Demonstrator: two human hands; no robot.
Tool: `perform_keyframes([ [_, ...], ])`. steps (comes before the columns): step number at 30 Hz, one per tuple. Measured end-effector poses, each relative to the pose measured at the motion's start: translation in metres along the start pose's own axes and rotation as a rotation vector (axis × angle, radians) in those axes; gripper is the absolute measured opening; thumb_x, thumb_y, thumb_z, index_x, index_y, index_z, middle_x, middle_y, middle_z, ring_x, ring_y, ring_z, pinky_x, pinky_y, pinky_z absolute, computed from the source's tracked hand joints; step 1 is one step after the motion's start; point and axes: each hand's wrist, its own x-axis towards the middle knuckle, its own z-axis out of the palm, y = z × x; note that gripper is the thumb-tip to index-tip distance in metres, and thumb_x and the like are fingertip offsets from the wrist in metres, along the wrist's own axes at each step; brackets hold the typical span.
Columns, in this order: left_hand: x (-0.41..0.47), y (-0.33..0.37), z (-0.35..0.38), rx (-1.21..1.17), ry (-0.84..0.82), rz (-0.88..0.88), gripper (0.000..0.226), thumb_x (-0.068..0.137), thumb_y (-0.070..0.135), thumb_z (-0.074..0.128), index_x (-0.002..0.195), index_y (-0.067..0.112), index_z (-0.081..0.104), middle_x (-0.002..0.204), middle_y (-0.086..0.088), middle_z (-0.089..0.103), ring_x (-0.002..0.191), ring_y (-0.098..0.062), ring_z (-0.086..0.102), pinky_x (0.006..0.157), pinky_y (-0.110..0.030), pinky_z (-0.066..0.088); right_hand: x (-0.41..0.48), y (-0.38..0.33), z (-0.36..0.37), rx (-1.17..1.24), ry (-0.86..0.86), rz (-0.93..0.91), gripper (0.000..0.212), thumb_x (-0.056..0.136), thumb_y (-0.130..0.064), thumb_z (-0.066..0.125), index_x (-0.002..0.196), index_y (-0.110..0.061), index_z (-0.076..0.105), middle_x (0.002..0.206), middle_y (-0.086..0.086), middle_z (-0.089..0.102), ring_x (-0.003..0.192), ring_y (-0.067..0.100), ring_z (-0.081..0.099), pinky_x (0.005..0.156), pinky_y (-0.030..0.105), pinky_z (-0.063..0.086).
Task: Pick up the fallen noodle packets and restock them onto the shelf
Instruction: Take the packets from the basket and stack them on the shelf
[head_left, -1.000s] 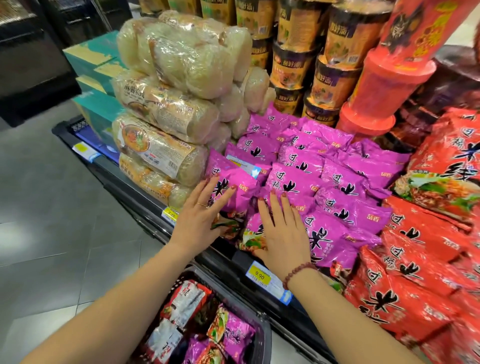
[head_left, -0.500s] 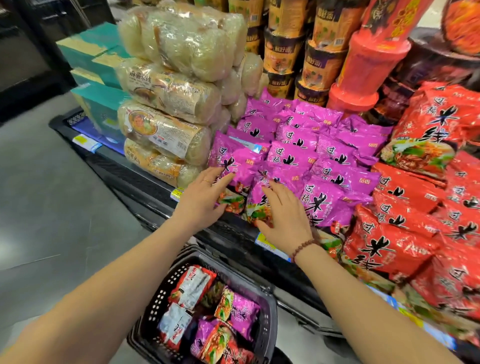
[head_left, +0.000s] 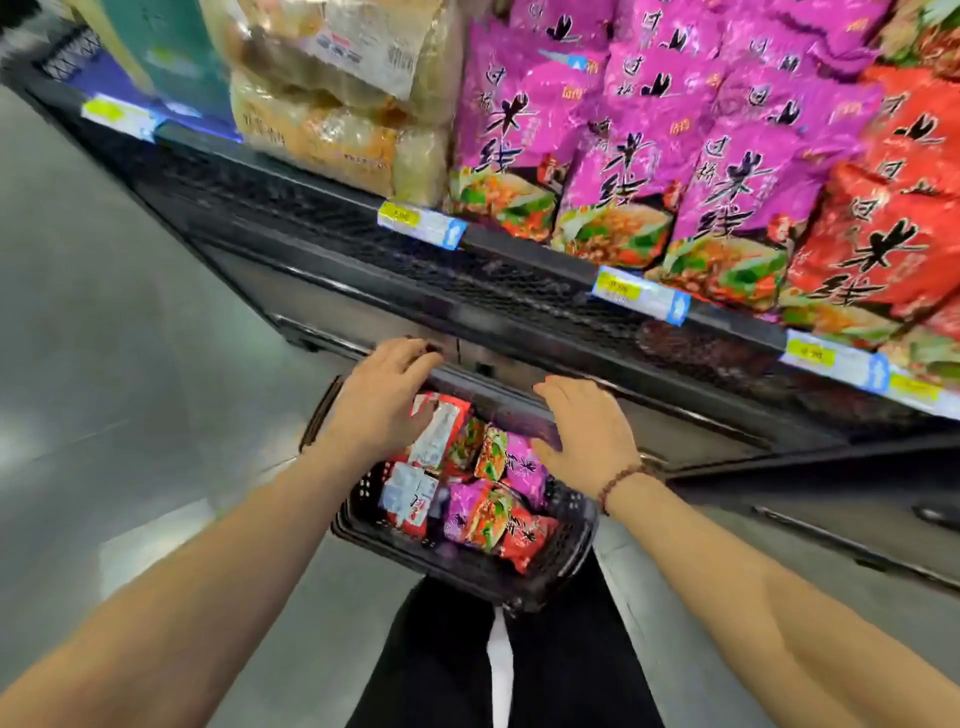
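A black plastic basket (head_left: 563, 545) sits on the floor below the shelf and holds several red and purple noodle packets (head_left: 480, 512). My left hand (head_left: 382, 402) hovers over the basket's far left corner, fingers spread, empty. My right hand (head_left: 587, 428), with a bead bracelet at the wrist, hangs over the basket's far right side, fingers apart and holding nothing. On the shelf (head_left: 519, 249) above, purple noodle packets (head_left: 618, 150) stand in rows, with red noodle packets (head_left: 893, 218) to their right.
Clear bags of pale noodles (head_left: 337, 104) are stacked left of the purple packets, with teal boxes (head_left: 171, 57) further left. Price tags (head_left: 641, 296) line the shelf edge. Grey tiled floor (head_left: 104, 364) spreads to the left. My dark trousers (head_left: 447, 660) are below the basket.
Both hands left the purple packets on the shelf and dropped down to the basket. The view tilted downward, bringing the basket to the centre.
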Motion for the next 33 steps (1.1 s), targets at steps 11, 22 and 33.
perform_keyframes([
  [11,-0.050,-0.040,0.146,-0.098,-0.278,-0.231,0.062,0.072,0.031,0.073,0.128,0.009,0.058,0.126,-0.017,0.058,0.116,-0.040,0.053,0.086,-0.050,0.052,0.007,0.050,0.166,0.131,-0.355,0.305,0.063,0.082,-0.038,0.066,0.139,-0.021,0.044,0.142,0.002,0.046,0.132,0.025,0.037,0.108,0.034,0.030],
  [22,-0.084,-0.059,0.320,-0.276,-0.423,-0.366,0.078,0.067,0.050,0.050,0.134,0.011,0.055,0.134,-0.021,0.053,0.118,-0.044,0.052,0.094,-0.050,0.048,0.015,0.091,0.355,0.383,-0.634,0.520,0.064,0.069,-0.030,0.082,0.125,-0.010,0.056,0.123,0.013,0.058,0.112,0.029,0.055,0.093,0.033,0.045],
  [33,-0.108,-0.065,0.378,-0.288,-0.481,-0.456,0.078,0.080,0.036,0.073,0.148,0.019,0.037,0.153,-0.009,0.034,0.139,-0.032,0.029,0.110,-0.044,0.034,0.022,0.111,0.446,0.286,-0.886,0.619,0.100,0.046,-0.059,0.084,0.128,-0.016,0.048,0.127,0.004,0.058,0.116,0.027,0.056,0.099,0.040,0.047],
])
